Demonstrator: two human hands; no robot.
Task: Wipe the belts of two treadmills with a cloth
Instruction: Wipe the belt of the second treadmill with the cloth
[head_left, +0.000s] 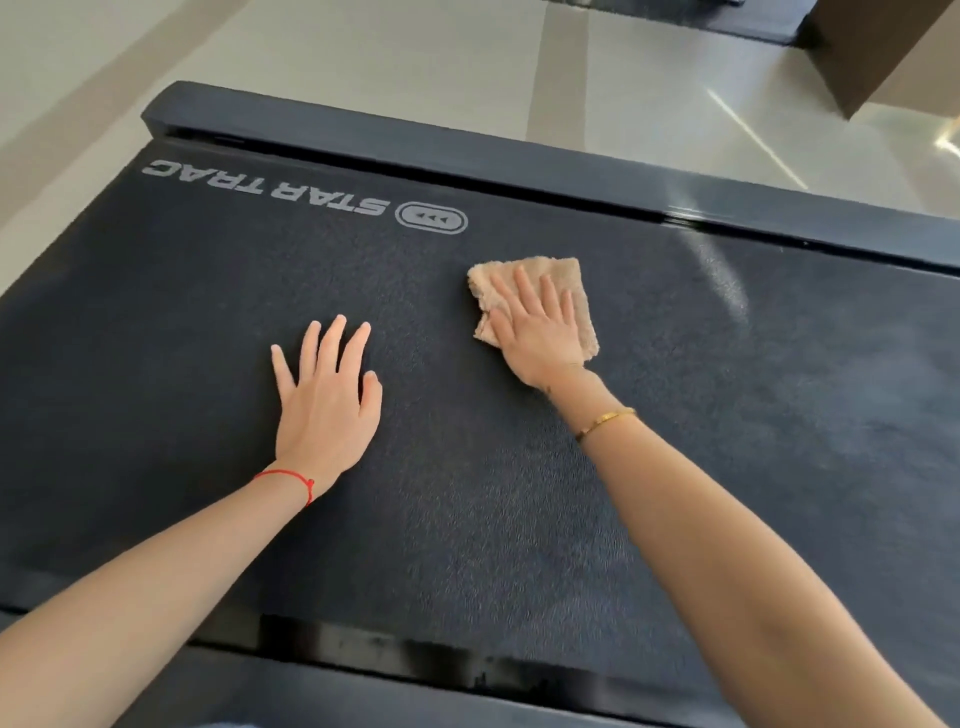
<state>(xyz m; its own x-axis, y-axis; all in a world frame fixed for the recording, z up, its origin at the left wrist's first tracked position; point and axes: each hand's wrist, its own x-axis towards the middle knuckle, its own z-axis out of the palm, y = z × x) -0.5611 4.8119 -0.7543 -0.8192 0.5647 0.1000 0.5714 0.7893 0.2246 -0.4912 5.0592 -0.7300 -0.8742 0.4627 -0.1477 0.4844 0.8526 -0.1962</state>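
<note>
A dark textured treadmill belt (467, 467) with a grey STAR TRAC logo (270, 189) fills most of the head view. A folded beige cloth (566, 280) lies on the belt right of centre. My right hand (535, 332) presses flat on the cloth with fingers spread, a gold bracelet on its wrist. My left hand (324, 395) rests flat on the bare belt to the left, fingers apart and holding nothing, a red string around its wrist.
The treadmill's dark side rail (519, 156) runs along the far edge, and a near rail (415, 691) lies below my arms. Pale tiled floor (363, 62) lies beyond. The base of another machine (701, 21) and a brown block (883, 52) stand at the top right.
</note>
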